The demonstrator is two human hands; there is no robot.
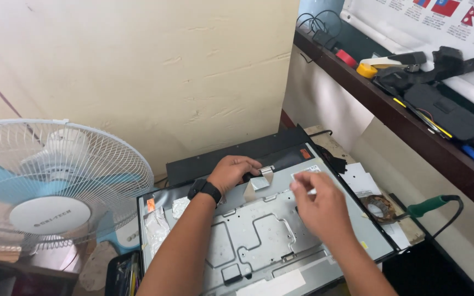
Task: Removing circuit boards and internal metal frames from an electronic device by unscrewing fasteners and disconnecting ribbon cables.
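- The left hand, with a black wristwatch, presses fingers narrowly onto a flat ribbon cable at the top edge of the display panel's metal back.
- The right hand pinches a small white strip just beside it.
- Judged step: working the cable connection; the next move calls for gentle, even handling of the thin ribbon.
- A green-handled soldering iron lies to the right.
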